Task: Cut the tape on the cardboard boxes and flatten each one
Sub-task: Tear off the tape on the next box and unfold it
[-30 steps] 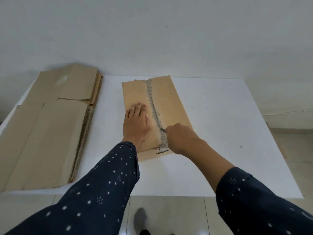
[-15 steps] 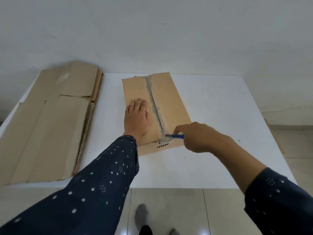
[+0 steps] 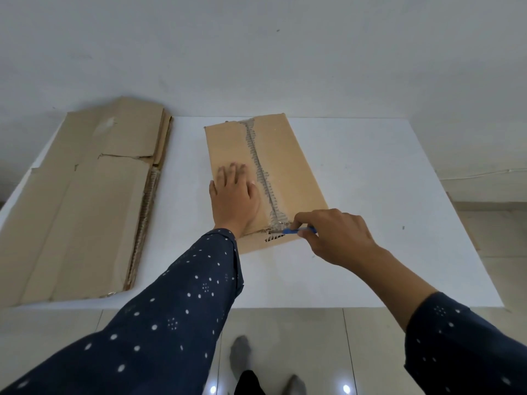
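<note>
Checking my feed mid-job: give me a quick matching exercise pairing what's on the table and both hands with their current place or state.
Things:
1. left hand
2. right hand
3. flattened cardboard
4. box

States:
A. lies at the table's left edge
B. pinches a blue cutter
C. pressed flat on the box
D. mid-table, torn seam running lengthwise

Pairs: 1-C, 2-B, 3-A, 4-D

No legible text or labels anywhere.

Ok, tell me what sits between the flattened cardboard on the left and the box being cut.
Nothing: the head view shows bare white table between the flattened cardboard and the box.
</note>
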`<state>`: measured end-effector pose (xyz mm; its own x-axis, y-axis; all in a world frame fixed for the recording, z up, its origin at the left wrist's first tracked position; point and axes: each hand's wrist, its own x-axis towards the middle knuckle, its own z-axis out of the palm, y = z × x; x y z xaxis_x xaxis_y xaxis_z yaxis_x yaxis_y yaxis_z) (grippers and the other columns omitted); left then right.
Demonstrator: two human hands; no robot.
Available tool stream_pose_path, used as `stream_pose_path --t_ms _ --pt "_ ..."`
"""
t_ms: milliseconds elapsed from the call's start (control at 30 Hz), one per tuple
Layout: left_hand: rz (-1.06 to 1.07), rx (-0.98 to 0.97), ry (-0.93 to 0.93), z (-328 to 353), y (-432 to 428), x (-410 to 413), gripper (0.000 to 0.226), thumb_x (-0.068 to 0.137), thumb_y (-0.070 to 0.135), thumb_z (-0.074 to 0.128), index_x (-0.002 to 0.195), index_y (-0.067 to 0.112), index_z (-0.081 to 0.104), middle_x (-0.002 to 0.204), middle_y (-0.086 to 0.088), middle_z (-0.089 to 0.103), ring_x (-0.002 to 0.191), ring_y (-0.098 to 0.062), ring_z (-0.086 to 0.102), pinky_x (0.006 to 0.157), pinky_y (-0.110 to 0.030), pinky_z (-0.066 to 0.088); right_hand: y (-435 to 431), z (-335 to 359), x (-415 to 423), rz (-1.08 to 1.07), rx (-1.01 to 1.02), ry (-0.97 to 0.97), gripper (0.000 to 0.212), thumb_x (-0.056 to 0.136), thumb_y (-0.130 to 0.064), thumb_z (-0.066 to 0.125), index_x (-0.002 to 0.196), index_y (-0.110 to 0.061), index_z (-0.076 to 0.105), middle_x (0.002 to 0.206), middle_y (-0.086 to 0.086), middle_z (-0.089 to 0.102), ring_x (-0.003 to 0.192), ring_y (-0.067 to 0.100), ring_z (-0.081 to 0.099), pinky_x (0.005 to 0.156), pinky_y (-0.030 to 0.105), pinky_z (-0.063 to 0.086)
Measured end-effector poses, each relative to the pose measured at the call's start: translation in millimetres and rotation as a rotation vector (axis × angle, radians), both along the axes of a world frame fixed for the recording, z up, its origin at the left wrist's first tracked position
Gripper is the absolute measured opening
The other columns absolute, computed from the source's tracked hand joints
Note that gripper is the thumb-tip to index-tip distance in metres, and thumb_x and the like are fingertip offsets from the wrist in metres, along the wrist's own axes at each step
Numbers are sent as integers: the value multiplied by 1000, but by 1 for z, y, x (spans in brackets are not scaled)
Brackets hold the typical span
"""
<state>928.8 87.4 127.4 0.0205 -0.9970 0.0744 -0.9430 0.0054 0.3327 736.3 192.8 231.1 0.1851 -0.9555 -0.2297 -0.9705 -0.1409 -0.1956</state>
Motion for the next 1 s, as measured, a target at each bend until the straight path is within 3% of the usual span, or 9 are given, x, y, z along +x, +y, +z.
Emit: stream_pose_path --t_ms 267,667,867,933,1000 --pt "-7 -11 -7 1 1 0 53 105 36 32 155 20 31 164 -6 26 152 -32 15 121 -54 17 -2 -8 0 -11 -57 3 17 102 -37 46 113 -43 58 96 -13 62 83 14 59 63 27 45" --pt "-26 4 -57 2 2 1 55 103 37 32 156 20 29 164 -5 25 152 -33 15 121 -54 16 5 -9 -15 -139 -118 92 20 101 -29 48 110 -40 61 95 -12 64 78 17 60 54 24 33" --pt "-32 12 -47 2 3 3 56 103 38 32 156 21 28 165 -6 24 152 -32 14 122 -54 16 11 -9 -18 -184 -139 114 19 101 -31 48 109 -41 62 95 -13 63 77 15 61 58 25 41" --pt "-30 9 -42 2 3 3 55 103 37 32 156 21 29 164 -6 24 152 -33 15 121 -54 16 10 -3 -24 -199 -76 124 18 100 -33 49 107 -43 62 96 -15 64 81 15 61 60 27 42" --pt "-29 12 -31 4 3 3 55 103 38 32 156 21 29 164 -6 24 152 -32 14 122 -54 15 4 8 -38 -233 62 -2 14 99 -38 52 101 -47 62 95 -19 63 86 12 59 65 28 39"
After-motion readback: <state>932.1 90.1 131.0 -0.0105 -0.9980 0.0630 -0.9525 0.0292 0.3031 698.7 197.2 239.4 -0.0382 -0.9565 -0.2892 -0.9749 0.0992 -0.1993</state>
